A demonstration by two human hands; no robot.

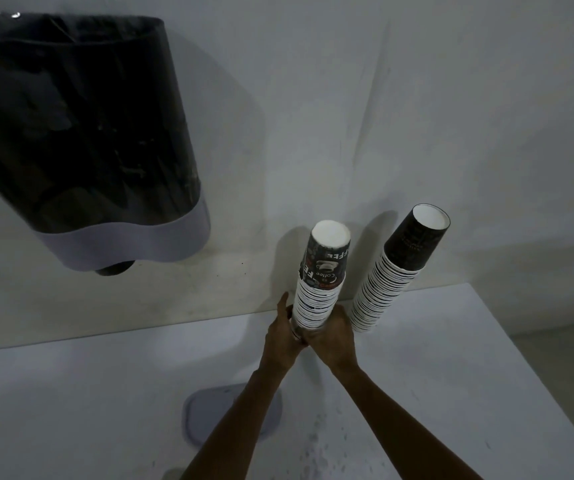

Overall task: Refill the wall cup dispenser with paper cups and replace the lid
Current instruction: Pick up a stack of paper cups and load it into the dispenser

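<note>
I see both hands wrapped round base of one cup stack (320, 289): left hand (283, 336) on its left side, right hand (332, 336) on its right, fingers meeting in front. Stack upside down, near table's (451, 375) back edge by wall. Second cup stack (392, 271) just beside it, leaning right, untouched. Grey lid (206, 414) lies flat nearer front, partly under left forearm. Dispenser (81, 140) on wall, upper left, top open.

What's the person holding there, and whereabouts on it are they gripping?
Both hands, left hand and right hand, grip the coffee-print cup stack around its lower end.
</note>
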